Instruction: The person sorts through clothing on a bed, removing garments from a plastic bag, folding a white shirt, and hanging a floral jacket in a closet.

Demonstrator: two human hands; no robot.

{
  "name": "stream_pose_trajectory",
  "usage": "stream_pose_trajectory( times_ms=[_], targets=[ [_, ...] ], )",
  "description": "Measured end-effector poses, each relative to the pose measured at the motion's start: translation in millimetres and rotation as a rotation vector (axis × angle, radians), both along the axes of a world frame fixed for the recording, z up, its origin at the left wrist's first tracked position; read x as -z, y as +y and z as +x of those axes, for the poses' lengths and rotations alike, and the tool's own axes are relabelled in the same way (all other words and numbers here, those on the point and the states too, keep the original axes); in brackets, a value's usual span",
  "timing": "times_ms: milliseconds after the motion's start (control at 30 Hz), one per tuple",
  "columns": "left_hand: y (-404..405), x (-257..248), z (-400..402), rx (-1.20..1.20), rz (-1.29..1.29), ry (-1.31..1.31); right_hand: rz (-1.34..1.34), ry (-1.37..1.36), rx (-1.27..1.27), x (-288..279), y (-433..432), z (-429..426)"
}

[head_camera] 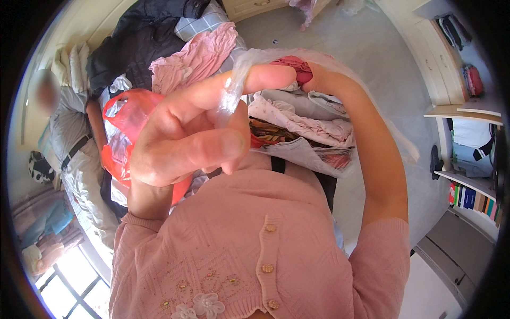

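Observation:
Close to the camera, my left hand (187, 131) has the stretched edge of a clear plastic bag (233, 89) over its index finger, held by the curled fingers behind. My right hand (324, 81) reaches within the bag's mouth, against a bunched red cloth (293, 63); its fingers are mostly hidden, so their grip is unclear. Below the hands, folded clothes are stacked in front of my body: a grey piece (314, 104), a pale pink patterned garment (303, 121) and a brown-orange printed cloth (271, 133). Under them, light plastic film (306, 155) shows.
At left, a red plastic bag (133, 111) sits beside a person (75, 123) in grey clothes. A pink garment (195, 54) and dark jacket (139, 44) lie beyond on the bed. Shelves with books (472, 199) and cabinets (436, 67) stand at right, across the grey floor (382, 107).

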State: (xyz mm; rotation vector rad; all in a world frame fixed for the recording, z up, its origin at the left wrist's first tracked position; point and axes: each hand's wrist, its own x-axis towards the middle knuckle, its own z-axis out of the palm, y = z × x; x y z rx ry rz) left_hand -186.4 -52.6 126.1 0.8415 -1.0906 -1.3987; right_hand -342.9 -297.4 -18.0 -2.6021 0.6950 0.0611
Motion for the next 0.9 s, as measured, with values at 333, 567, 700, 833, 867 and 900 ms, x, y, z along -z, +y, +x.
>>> stream_pose_trajectory(
  times_ms=[333, 567, 700, 833, 867, 900],
  targets=[
    [-13, -6, 3, -0.074, 0.100, -0.103, 0.427, -0.086, 0.032, -49, -6, -16],
    [-13, -2, 4, -0.083, 0.014, -0.076, 0.218, -0.001, 0.035, -25, 0, -12],
    [-15, 0, 8, -0.102, -0.013, -0.103, 0.194, -0.049, 0.064, 0, 12, -8],
    [-15, 1, 10, -0.064, -0.020, -0.100, 0.038, 0.111, 0.079, -12, 9, -2],
    [-14, 1, 11, -0.058, -0.015, -0.107, 0.069, 0.060, 0.092, -15, 12, -3],
    [-12, 0, 12, -0.060, -0.014, -0.117, 0.095, 0.006, 0.097, -20, 19, -4]
  ],
)
